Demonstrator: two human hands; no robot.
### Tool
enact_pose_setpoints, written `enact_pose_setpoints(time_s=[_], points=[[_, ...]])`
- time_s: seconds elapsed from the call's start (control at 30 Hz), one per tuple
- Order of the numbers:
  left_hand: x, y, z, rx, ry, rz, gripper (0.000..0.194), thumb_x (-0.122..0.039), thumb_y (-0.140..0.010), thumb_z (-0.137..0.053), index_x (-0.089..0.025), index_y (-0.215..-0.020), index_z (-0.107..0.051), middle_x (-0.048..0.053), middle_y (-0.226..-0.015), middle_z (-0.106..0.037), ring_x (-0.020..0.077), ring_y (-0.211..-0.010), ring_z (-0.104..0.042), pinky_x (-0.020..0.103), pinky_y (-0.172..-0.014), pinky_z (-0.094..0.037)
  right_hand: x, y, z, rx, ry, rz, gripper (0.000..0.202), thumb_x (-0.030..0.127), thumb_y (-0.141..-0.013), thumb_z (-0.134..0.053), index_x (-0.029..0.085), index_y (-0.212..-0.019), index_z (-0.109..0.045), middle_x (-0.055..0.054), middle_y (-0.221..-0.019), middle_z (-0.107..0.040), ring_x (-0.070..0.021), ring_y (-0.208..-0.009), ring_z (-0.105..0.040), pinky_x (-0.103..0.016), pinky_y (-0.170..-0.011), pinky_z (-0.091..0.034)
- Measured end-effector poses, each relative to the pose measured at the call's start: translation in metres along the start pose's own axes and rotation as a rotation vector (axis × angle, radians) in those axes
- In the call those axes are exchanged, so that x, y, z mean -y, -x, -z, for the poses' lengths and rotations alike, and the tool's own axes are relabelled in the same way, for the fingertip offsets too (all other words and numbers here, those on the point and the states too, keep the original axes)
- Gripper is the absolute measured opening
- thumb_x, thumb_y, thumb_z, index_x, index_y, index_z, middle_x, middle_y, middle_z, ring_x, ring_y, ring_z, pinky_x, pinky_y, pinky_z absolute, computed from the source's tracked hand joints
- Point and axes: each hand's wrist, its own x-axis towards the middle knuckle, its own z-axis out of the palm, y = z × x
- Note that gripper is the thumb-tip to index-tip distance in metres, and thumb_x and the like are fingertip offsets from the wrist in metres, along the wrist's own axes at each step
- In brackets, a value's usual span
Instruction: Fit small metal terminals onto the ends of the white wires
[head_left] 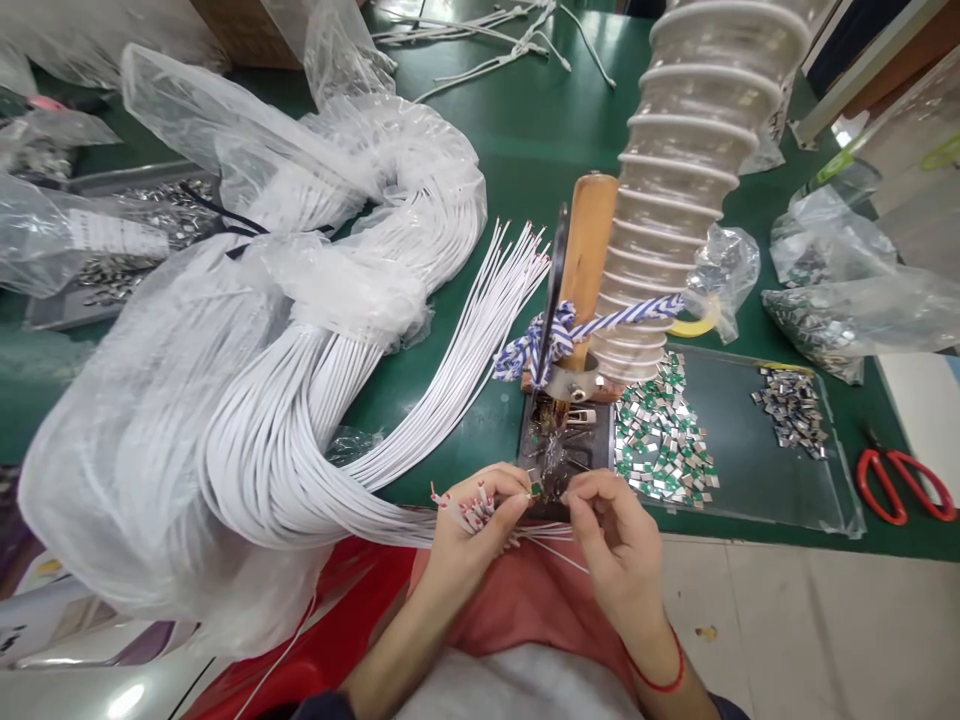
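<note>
1. Right at the near edge of the desk (465, 110), both hands meet over the person's lap. The left hand (472, 525) is closed around a small fan of thin white wires (469, 512) with bare, reddish tips. The right hand (611, 530) is pinched, thumb against forefinger, on a tiny metal part; the part is too small to make out clearly.

2. These wires run back into the big wire bundle (300, 400), which lies across the left half of the desk, partly wrapped in a clear plastic bag (135, 420). Another spread of ends fans out toward the desk's middle.

3. Judged from their sag and curve, single wires look light and limp, so they would best be gripped close behind the stripped tips, where the left hand has them; held farther back, the ends would droop and wander.

4. Just beyond the hands stands a small black fixture (562, 445) with a wooden handle (589, 235); a ribbed clear hose (686, 170) hangs above it, tied on with blue-and-white cord (600, 325).

5. Beside the fixture, a clear tray (772, 480) holds loose metal clips (660, 435). They look small, hard and slippery, probably easiest taken by their flat sides with fingertips.

6. Red-handled scissors (904, 485) lie near the desk's right near corner.
</note>
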Motion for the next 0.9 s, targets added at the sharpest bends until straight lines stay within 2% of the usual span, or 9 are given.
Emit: enact_pose_setpoints(time_s=[0.1, 0.2, 0.4, 0.53, 0.63, 0.7, 0.8, 0.87, 0.9], points=[[0.001, 0.004, 0.002, 0.009, 0.004, 0.013, 0.024, -0.033, -0.091, -0.069, -0.019, -0.071, -0.068, 0.005, -0.084, -0.067, 0.021, -0.083, -0.063, 0.029, -0.07, -0.047, -0.002, 0.005, 0.005, -0.017, 0.052, -0.07, 0.009, 0.02, -0.096, -0.059, 0.024, -0.088, -0.062, 0.002, -0.072, -0.06, -0.0134, -0.06, -0.056, -0.022, -0.054, -0.044], [0.003, 0.009, 0.004, 0.025, 0.004, 0.008, 0.022, -0.03, -0.091, -0.069, -0.019, -0.072, -0.069, 0.005, -0.085, -0.067, 0.0201, -0.083, -0.063, 0.028, -0.071, -0.046, -0.001, 0.01, 0.007, 0.011, 0.054, -0.099, 0.009, 0.023, -0.096, -0.058, 0.024, -0.088, -0.062, 0.002, -0.07, -0.059, -0.0135, -0.058, -0.053, -0.023, -0.051, -0.042], [0.003, 0.019, 0.006, 0.049, -0.013, 0.014, 0.024, -0.031, -0.09, -0.07, -0.018, -0.07, -0.068, 0.004, -0.082, -0.067, 0.0168, -0.073, -0.06, 0.027, -0.066, -0.044, 0.002, 0.013, 0.008, 0.138, 0.028, -0.079, 0.007, 0.02, -0.094, -0.061, 0.024, -0.098, -0.065, 0.003, -0.073, -0.056, -0.0118, -0.056, -0.047, -0.022, -0.051, -0.039], [0.003, 0.024, 0.007, 0.086, 0.054, 0.041, 0.028, -0.035, -0.089, -0.072, -0.017, -0.068, -0.069, 0.003, -0.08, -0.067, 0.0129, -0.062, -0.054, 0.025, -0.059, -0.042, 0.005, 0.013, 0.008, 0.226, 0.003, -0.038, 0.008, 0.02, -0.095, -0.06, 0.023, -0.093, -0.068, 0.002, -0.077, -0.057, -0.0119, -0.06, -0.048, -0.023, -0.052, -0.038], [0.003, 0.028, 0.008, 0.145, 0.052, 0.06, 0.03, -0.038, -0.089, -0.072, -0.016, -0.069, -0.07, 0.004, -0.08, -0.067, 0.0137, -0.065, -0.056, 0.024, -0.059, -0.043, 0.007, 0.013, 0.008, 0.253, -0.025, -0.051, 0.012, 0.025, -0.097, -0.059, 0.022, -0.092, -0.069, 0.0, -0.079, -0.059, -0.0125, -0.061, -0.05, -0.024, -0.053, -0.037], [0.002, 0.031, 0.008, 0.21, 0.035, 0.095, 0.031, -0.041, -0.088, -0.074, -0.015, -0.07, -0.071, 0.005, -0.082, -0.068, 0.0124, -0.061, -0.056, 0.023, -0.057, -0.044, 0.008, 0.014, 0.008, 0.278, -0.032, -0.069, 0.015, 0.029, -0.098, -0.061, 0.021, -0.089, -0.069, 0.0, -0.078, -0.059, -0.0128, -0.061, -0.05, -0.024, -0.053, -0.037], [0.004, 0.035, 0.006, 0.287, 0.12, 0.212, 0.037, -0.048, -0.085, -0.075, -0.013, -0.072, -0.073, 0.006, -0.083, -0.069, 0.0079, -0.047, -0.052, 0.021, -0.044, -0.04, 0.009, 0.017, 0.01, 0.322, -0.038, -0.058, 0.022, 0.036, -0.099, -0.061, 0.02, -0.084, -0.068, 0.001, -0.074, -0.058, -0.0134, -0.061, -0.049, -0.025, -0.053, -0.037], [0.006, 0.037, 0.004, 0.264, 0.21, 0.266, 0.04, -0.052, -0.083, -0.077, -0.013, -0.076, -0.076, 0.008, -0.084, -0.07, 0.0109, -0.049, -0.06, 0.022, -0.045, -0.046, 0.009, 0.02, 0.013, 0.345, -0.042, -0.034, 0.025, 0.038, -0.1, -0.059, 0.021, -0.084, -0.068, 0.001, -0.073, -0.058, -0.014, -0.063, -0.051, -0.025, -0.055, -0.038], [0.007, 0.038, 0.003, 0.227, 0.243, 0.272, 0.04, -0.052, -0.082, -0.078, -0.013, -0.077, -0.077, 0.009, -0.085, -0.072, 0.0139, -0.055, -0.065, 0.024, -0.051, -0.052, 0.009, 0.021, 0.015, 0.358, -0.04, -0.021, 0.026, 0.039, -0.101, -0.058, 0.021, -0.085, -0.067, 0.0, -0.074, -0.059, -0.0145, -0.064, -0.052, -0.026, -0.057, -0.039]])
